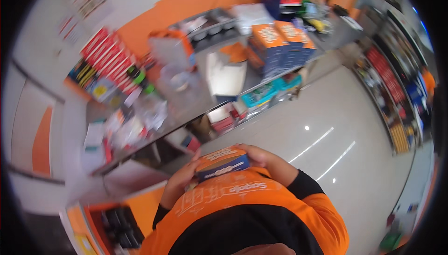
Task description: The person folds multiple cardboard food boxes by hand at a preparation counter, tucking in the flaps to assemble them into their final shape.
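An orange and blue cardboard box (222,163) is held close to my orange-shirted body, one hand at each end. My left hand (185,172) grips its left end. At the other end, my right hand (254,155) wraps round the corner. Printed writing shows on the box's top and side. Similar orange and blue boxes (267,50) stand together on the worktable's far right part. Left of them lies an open white and orange carton (227,74). The view is somewhat blurred.
The worktable (187,109) carries red and white boxes (108,59), plastic bags (127,129) and a grey tray (210,31). Turquoise baskets (262,92) sit on a lower shelf. Stocked shelving (388,94) stands right, near a person (427,81). An orange cabinet (140,209) is at lower left.
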The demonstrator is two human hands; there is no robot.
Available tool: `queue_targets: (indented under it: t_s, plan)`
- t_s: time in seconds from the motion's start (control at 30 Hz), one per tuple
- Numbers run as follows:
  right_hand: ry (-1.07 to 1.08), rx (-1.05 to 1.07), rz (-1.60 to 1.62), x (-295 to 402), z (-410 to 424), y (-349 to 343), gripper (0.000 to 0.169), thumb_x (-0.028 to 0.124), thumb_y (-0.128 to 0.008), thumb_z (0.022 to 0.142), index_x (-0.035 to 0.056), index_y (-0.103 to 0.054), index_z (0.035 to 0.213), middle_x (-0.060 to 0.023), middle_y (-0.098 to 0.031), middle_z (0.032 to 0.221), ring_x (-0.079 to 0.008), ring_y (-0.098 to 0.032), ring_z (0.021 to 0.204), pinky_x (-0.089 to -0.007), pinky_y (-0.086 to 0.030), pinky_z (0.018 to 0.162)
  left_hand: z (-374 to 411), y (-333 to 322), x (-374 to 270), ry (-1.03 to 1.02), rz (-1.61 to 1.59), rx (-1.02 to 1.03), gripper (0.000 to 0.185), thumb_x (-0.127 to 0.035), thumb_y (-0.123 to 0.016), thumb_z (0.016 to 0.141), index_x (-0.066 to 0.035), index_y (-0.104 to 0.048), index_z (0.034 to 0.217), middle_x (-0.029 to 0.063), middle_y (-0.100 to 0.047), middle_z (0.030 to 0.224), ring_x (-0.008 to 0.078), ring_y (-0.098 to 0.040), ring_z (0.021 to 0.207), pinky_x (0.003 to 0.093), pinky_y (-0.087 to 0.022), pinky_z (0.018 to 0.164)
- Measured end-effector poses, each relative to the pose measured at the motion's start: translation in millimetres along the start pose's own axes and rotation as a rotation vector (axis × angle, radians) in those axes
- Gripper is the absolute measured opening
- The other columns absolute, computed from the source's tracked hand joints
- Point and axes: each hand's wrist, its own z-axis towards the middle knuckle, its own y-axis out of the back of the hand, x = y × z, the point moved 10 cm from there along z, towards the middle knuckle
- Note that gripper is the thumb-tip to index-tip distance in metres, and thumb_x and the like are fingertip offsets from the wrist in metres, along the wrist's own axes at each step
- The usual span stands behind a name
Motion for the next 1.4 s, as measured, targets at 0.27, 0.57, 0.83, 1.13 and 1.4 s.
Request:
queue_targets:
  t_s: [0.27, 0.57, 0.83, 1.13, 1.4]
  plan:
    - [0.337, 0.219, -0.618, 33.0, -6.0, -28.7, 0.052, 0.042, -0.043, 0.104, 0.0046, -0.06, 0.136, -0.018, -0.045, 0.15, -0.0302, -0.046, 0.136, -0.0417, -0.034, 0.114, -2.6, -12.7, -1.2, -0.07, -0.136, 0.288, 0.044, -0.032, -0.039, 0.108, -0.002, -0.059, 0.133, 0.0129, -0.051, 0.144, 0.0215, -0.051, 0.13, 0.0329, -0.04, 0.106]
    - [0.317, 0.341, -0.856, 45.1, -3.0, -52.9, 0.044, 0.032, -0.06, 0.098, 0.0111, -0.061, 0.137, -0.0218, -0.042, 0.152, -0.0339, -0.041, 0.14, -0.0409, -0.033, 0.115, -3.3, -31.3, -40.0, -0.309, 0.271, 0.328, 0.039, -0.023, -0.058, 0.102, -0.003, -0.058, 0.135, 0.0112, -0.055, 0.139, 0.0179, -0.052, 0.124, 0.031, -0.043, 0.104]
    - [0.271, 0.324, -0.87, 44.0, 2.2, -53.7, 0.048, 0.023, -0.061, 0.097, 0.0094, -0.056, 0.142, -0.0178, -0.045, 0.151, -0.0302, -0.044, 0.139, -0.0377, -0.034, 0.114, 0.1, -22.9, -32.3, -0.315, 0.405, 0.256, 0.043, -0.024, -0.061, 0.101, -0.005, -0.057, 0.139, 0.0122, -0.063, 0.133, 0.0176, -0.058, 0.117, 0.03, -0.046, 0.1]
    - [0.197, 0.268, -0.859, 35.6, 5.4, -44.5, 0.044, 0.022, -0.057, 0.1, 0.001, -0.057, 0.139, -0.0133, -0.059, 0.139, -0.0232, -0.055, 0.126, -0.0328, -0.04, 0.108, -3.2, -21.0, -28.4, -0.262, 0.508, 0.198, 0.04, -0.03, -0.056, 0.103, -0.008, -0.06, 0.137, 0.0092, -0.069, 0.124, 0.0151, -0.062, 0.106, 0.0294, -0.05, 0.092]
    - [0.128, 0.321, -0.853, 31.7, 10.2, -31.5, 0.048, 0.028, -0.058, 0.098, 0.0014, -0.058, 0.137, -0.0141, -0.056, 0.143, -0.0265, -0.054, 0.131, -0.0353, -0.039, 0.111, 0.0, 4.0, -2.7, -0.3, 0.303, 0.33, 0.038, -0.026, -0.051, 0.105, -0.008, -0.06, 0.137, 0.0088, -0.064, 0.132, 0.0175, -0.057, 0.12, 0.0312, -0.044, 0.104]
